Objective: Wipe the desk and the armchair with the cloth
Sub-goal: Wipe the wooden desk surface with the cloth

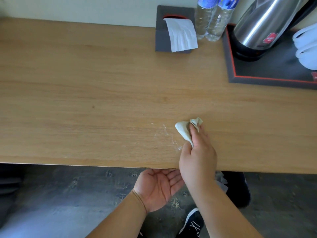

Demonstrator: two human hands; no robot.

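Now right hand (197, 155) presses cloth (184, 130) on desk (103, 83); left hand (157, 188) open, cupped, empty.

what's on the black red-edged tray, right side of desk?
On the black red-edged tray: a stainless steel kettle on a black base, and white cups partly cut off by the frame edge. Anything behind the kettle is hidden.

We see both forearms bare, a thin band just behind our left hand (158, 187), and a black shoe (192, 224) with white marks below our right hand (197, 157).
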